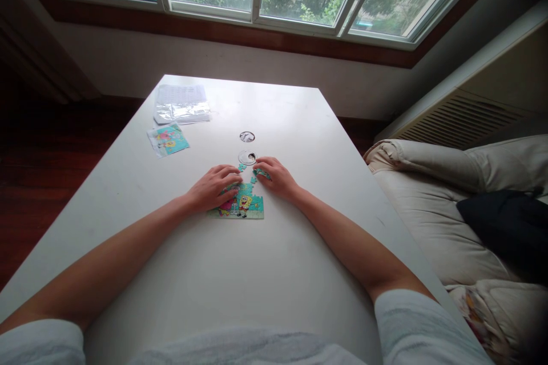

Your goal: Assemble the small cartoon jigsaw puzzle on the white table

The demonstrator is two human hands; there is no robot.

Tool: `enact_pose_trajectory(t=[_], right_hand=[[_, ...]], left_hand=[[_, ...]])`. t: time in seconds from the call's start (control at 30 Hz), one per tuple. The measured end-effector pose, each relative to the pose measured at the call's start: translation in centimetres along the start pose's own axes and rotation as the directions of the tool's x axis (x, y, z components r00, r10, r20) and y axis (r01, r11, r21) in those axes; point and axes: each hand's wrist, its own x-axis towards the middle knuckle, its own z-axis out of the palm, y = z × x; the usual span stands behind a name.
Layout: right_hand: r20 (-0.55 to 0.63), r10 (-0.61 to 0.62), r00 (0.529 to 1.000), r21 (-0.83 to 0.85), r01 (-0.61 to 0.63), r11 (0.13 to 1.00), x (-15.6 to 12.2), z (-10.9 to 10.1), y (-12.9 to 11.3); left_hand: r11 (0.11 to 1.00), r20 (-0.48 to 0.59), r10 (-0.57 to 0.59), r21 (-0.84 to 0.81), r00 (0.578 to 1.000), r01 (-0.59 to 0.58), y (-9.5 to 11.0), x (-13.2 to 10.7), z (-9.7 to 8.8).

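Note:
A small, partly assembled cartoon jigsaw puzzle [245, 205] in teal lies on the white table [222, 274]. My left hand [214, 187] rests palm down on the puzzle's left part, fingers curled over its upper edge. My right hand [274, 175] lies just right of the puzzle's top, fingertips pinched on a loose teal puzzle piece [259, 172]. Another loose piece [242, 167] lies between the two hands.
A clear round lid [247, 157] and a second round disc [247, 136] lie beyond the hands. A picture card [168, 139] and a clear plastic bag [181, 104] sit at the far left. A cream sofa [449, 194] with a dark cloth [505, 222] stands to the right.

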Motion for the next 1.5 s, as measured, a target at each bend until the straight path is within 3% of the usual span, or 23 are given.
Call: enact_pose_trajectory(t=[0.2, 0.43, 0.53, 0.7, 0.83, 1.03, 1.17, 1.27, 1.4, 1.5], right_hand=[[0.026, 0.015, 1.000, -0.022, -0.015, 1.000, 0.1, -0.3, -0.3], [0.044, 0.022, 0.999, -0.062, -0.019, 0.998, 0.0, -0.7, -0.9], [0.038, 0.030, 0.999, -0.047, -0.028, 0.999, 0.0, -0.8, -1.1], [-0.013, 0.059, 0.998, -0.009, -0.059, 0.998, 0.0, -0.7, -1.5], [-0.052, 0.100, 0.994, 0.168, -0.090, 0.982, 0.1, -0.9, -2.3], [-0.044, 0.187, 0.981, 0.514, -0.139, 0.847, 0.2, -1.1, -3.5], [0.041, 0.282, 0.958, 0.749, -0.217, 0.626, 0.4, -0.6, -3.9], [0.112, 0.298, 0.948, 0.831, -0.254, 0.496, 0.5, -0.4, -4.3], [0.164, 0.280, 0.946, 0.838, -0.283, 0.466, 0.6, -0.6, -4.9], [0.182, 0.266, 0.947, 0.796, -0.301, 0.526, 0.6, -0.7, -5.1]], left_hand=[[0.997, -0.062, -0.031, -0.069, 0.998, 0.027, -0.3, 0.1, -0.1], [0.964, -0.218, -0.199, -0.217, 0.956, 0.151, -1.5, 0.1, -0.5], [0.952, -0.234, -0.249, -0.237, 0.940, 0.194, -1.6, 0.1, -0.6], [0.960, -0.225, -0.231, -0.209, 0.947, 0.184, -1.3, 0.1, -0.7], [0.964, -0.220, -0.218, -0.198, 0.951, 0.176, -1.2, 0.0, -0.7], [0.966, -0.208, -0.210, -0.194, 0.955, 0.170, -1.1, 0.0, -0.6], [0.959, -0.191, -0.217, -0.223, 0.957, 0.172, -0.4, 0.2, -0.6], [0.944, -0.169, -0.243, -0.267, 0.955, 0.193, 0.6, 0.5, -0.7], [0.924, -0.177, -0.259, -0.332, 0.949, 0.190, 2.0, 0.9, -0.8], [0.912, -0.211, -0.274, -0.365, 0.938, 0.184, 2.5, 1.0, -0.7]])
